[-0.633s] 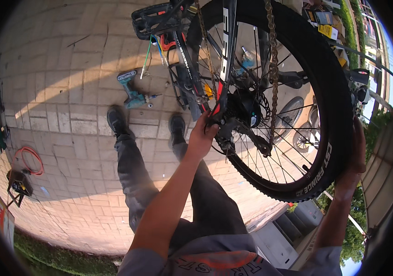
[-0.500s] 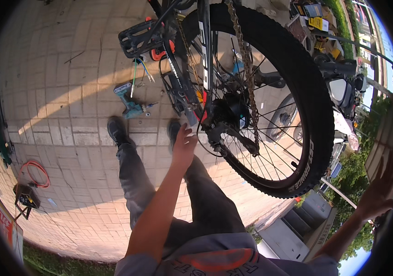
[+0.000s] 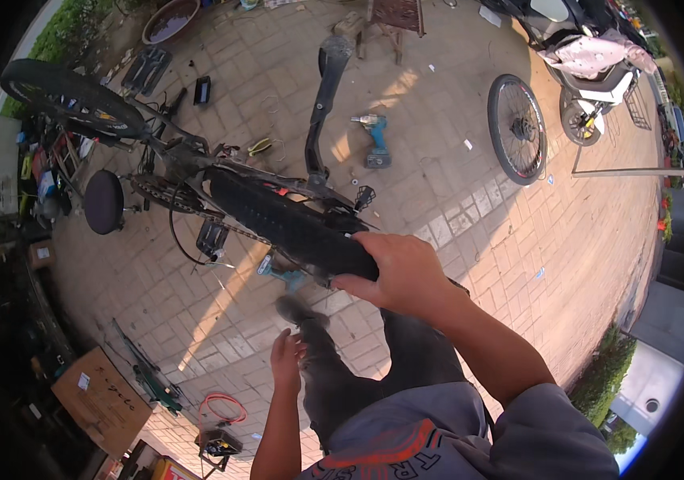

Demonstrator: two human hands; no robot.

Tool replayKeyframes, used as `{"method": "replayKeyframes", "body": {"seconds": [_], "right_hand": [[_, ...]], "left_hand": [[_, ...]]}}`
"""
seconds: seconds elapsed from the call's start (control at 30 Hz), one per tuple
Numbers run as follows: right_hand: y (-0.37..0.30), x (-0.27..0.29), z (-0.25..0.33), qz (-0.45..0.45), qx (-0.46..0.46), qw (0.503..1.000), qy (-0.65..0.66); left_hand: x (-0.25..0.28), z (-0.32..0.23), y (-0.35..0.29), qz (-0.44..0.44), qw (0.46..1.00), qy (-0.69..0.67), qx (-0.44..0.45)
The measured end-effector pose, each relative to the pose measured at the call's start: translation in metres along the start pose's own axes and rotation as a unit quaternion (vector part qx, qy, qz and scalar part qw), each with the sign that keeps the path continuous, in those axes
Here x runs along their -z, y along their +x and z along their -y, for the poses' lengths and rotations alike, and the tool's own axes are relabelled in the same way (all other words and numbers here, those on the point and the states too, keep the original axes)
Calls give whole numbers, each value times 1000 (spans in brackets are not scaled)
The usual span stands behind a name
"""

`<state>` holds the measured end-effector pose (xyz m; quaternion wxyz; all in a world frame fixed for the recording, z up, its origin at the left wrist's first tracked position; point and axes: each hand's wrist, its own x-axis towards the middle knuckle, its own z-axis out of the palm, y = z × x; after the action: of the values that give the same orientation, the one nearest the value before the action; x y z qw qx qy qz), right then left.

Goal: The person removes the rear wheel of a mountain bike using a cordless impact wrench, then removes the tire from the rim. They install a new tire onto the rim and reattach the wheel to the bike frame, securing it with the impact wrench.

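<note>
A bicycle leans across the view from upper left to centre, its black knobby rear tire (image 3: 278,218) nearest me. Over the near end of that tire my right hand (image 3: 406,272) is clamped, thumb on one side and fingers on the other. My left hand (image 3: 288,360) hangs beside my leg, fingers loosely apart, holding nothing. A pedal (image 3: 212,238) and part of the chain show left of the tire. The front wheel (image 3: 74,100) is far to the left, the dark saddle (image 3: 104,202) nearer. Just below the rear tire, a teal power drill (image 3: 280,274) lies on the paving, partly hidden.
Beyond the bicycle lies a second teal power tool (image 3: 376,142). A loose spoked wheel (image 3: 517,130) stands on the right, near a parked scooter (image 3: 598,72). Pliers (image 3: 260,146) rest on the bricks. A cardboard box (image 3: 102,400) and coiled red hose (image 3: 222,408) are at lower left.
The view has swung round, bringing the bicycle to the left. My right hand, raised at the far right before, now grips the tire. My left hand has moved away from the bicycle frame.
</note>
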<state>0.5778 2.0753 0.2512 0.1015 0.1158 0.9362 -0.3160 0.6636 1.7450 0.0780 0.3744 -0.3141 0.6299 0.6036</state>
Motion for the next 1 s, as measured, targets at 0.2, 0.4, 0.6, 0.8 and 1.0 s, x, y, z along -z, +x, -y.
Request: {"method": "replayKeyframes", "body": {"seconds": [0.2, 0.4, 0.6, 0.8, 1.0], "right_hand": [[-107, 1, -100, -14, 27, 998, 61], [-170, -26, -190, 36, -6, 998, 47], [-141, -4, -147, 33, 48, 998, 21], [-83, 31, -64, -121, 122, 978, 117], [-157, 15, -121, -32, 39, 999, 19]], "left_hand": [[22, 24, -84, -106, 990, 72, 59], [-19, 50, -150, -89, 986, 115, 77], [-32, 58, -200, -91, 986, 118, 79], [-19, 85, -218, -124, 986, 89, 62], [-16, 136, -218, -123, 989, 70, 53]]}}
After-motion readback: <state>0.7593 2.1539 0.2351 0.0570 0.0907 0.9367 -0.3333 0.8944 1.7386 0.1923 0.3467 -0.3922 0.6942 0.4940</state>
